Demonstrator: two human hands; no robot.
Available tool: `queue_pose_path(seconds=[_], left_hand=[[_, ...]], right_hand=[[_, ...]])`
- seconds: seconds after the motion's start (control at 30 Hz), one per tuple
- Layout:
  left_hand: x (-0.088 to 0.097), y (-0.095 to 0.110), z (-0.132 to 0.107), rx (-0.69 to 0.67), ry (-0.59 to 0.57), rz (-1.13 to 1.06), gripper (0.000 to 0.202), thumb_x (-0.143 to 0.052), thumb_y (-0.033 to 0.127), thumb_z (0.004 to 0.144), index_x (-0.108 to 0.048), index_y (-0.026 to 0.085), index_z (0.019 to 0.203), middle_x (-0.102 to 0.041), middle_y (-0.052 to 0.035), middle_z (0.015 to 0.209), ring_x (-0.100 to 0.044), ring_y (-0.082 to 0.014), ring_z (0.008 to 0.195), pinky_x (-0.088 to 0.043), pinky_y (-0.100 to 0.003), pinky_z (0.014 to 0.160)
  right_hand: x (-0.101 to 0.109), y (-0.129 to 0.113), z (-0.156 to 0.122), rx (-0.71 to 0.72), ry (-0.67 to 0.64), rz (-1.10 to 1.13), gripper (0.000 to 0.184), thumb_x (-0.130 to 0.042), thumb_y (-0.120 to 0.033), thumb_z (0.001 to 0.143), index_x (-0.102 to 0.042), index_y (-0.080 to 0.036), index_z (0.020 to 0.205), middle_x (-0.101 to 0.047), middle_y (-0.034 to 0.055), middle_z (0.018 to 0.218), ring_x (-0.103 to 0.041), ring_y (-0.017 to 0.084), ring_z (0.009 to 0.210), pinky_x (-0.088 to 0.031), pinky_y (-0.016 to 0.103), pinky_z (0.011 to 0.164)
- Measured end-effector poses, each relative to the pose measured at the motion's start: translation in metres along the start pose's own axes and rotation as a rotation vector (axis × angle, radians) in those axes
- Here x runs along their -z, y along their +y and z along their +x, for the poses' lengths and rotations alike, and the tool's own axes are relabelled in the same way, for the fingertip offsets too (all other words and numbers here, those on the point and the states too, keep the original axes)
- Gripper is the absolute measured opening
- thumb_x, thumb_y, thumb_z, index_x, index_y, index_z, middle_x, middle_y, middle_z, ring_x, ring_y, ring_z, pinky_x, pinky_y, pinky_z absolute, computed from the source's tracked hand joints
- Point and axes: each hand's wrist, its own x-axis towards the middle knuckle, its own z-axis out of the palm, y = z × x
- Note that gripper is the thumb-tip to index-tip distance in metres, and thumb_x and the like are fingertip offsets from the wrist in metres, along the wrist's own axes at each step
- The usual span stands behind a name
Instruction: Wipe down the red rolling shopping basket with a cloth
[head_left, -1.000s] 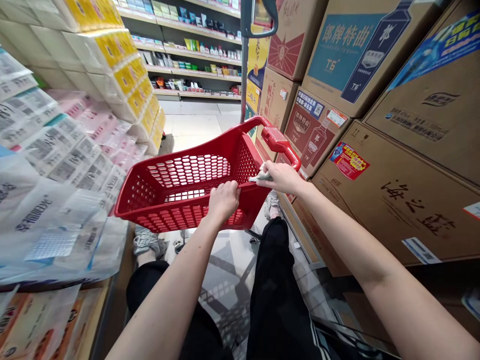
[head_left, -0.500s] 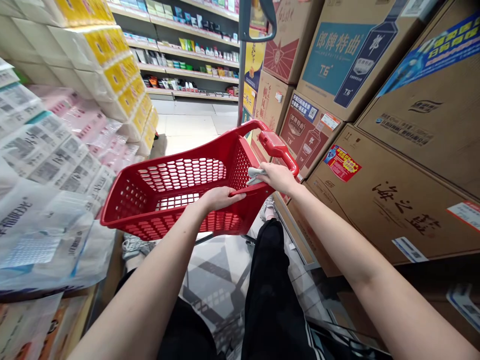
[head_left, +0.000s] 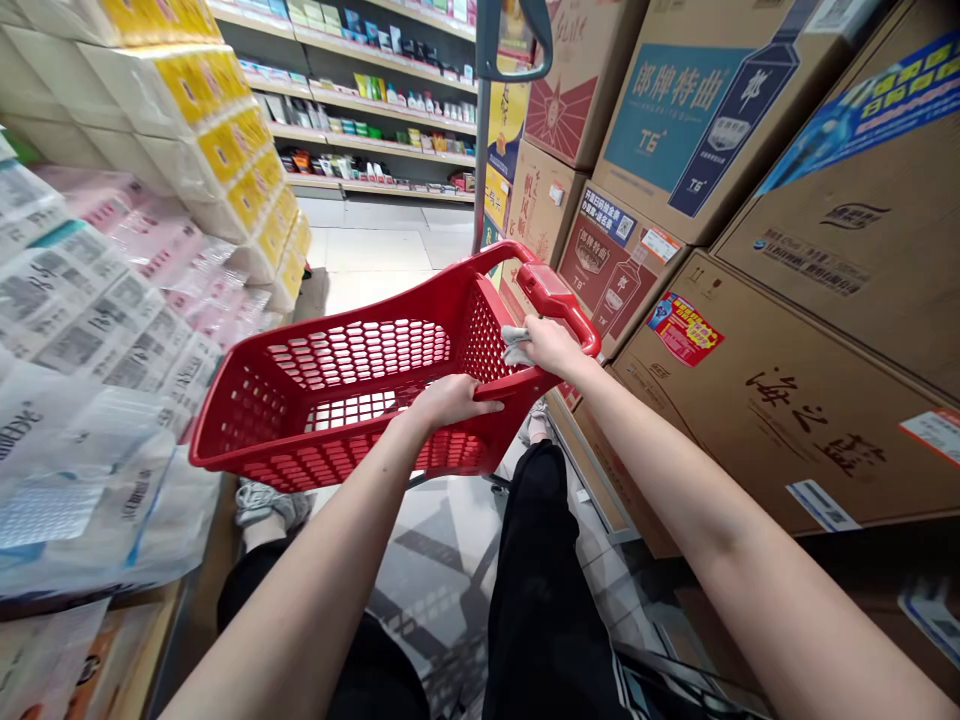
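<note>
A red plastic shopping basket [head_left: 270,440] with a perforated floor and walls is tilted in front of me, with nothing lying in it. My left hand [head_left: 450,398] grips its near rim, fingers curled over the edge. My right hand [head_left: 551,345] is closed on a pale cloth [head_left: 516,346] and presses it against the rim just below the red handle [head_left: 559,297].
Stacked cardboard cartons [head_left: 795,400] wall the right side. Wrapped tissue packs [head_left: 90,300] fill the left shelving. A tiled aisle [head_left: 375,250] leads to far shelves of small goods [head_left: 375,100]. A grey pole [head_left: 480,140] stands behind the basket. My legs and shoes are below.
The basket has swung left and tipped further. My right hand slid the cloth along the rim towards the handle. My left hand shifted its hold on the near edge.
</note>
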Motion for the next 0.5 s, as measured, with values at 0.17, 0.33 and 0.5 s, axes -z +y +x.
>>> queue_pose_path(seconds=[0.17,0.33,0.5], left_hand=[[-0.001,-0.003,-0.002,-0.037,-0.026,-0.043,0.056,-0.051,0.074,0.068,-0.063,0.019,0.067,-0.060,-0.0025,0.062,-0.054,-0.0158,0.057,-0.034,-0.026,0.052],[0.004,-0.003,0.005,0.016,-0.143,-0.130,0.052,-0.057,0.069,0.065,-0.065,0.018,0.072,-0.061,-0.0013,0.064,-0.055,-0.0160,0.059,-0.035,-0.026,0.053],[0.005,-0.007,0.010,0.052,-0.107,-0.047,0.046,-0.058,0.064,0.066,-0.062,0.018,0.067,-0.061,-0.0019,0.064,-0.054,-0.0155,0.058,-0.034,-0.026,0.053]], right_hand=[[-0.004,-0.017,0.029,-0.103,0.051,-0.021,0.030,-0.041,-0.030,0.096,-0.058,-0.012,0.113,-0.066,0.0159,0.109,-0.064,0.024,0.099,-0.047,0.030,0.084],[-0.009,-0.025,0.025,0.109,-0.070,-0.056,0.036,-0.043,-0.024,0.093,-0.055,-0.014,0.126,-0.063,0.0175,0.116,-0.061,0.027,0.108,-0.047,0.034,0.089],[-0.019,-0.031,0.018,0.237,-0.140,-0.155,0.043,-0.046,-0.006,0.081,-0.058,-0.006,0.122,-0.056,0.0232,0.125,-0.040,0.035,0.131,-0.034,0.048,0.104]])
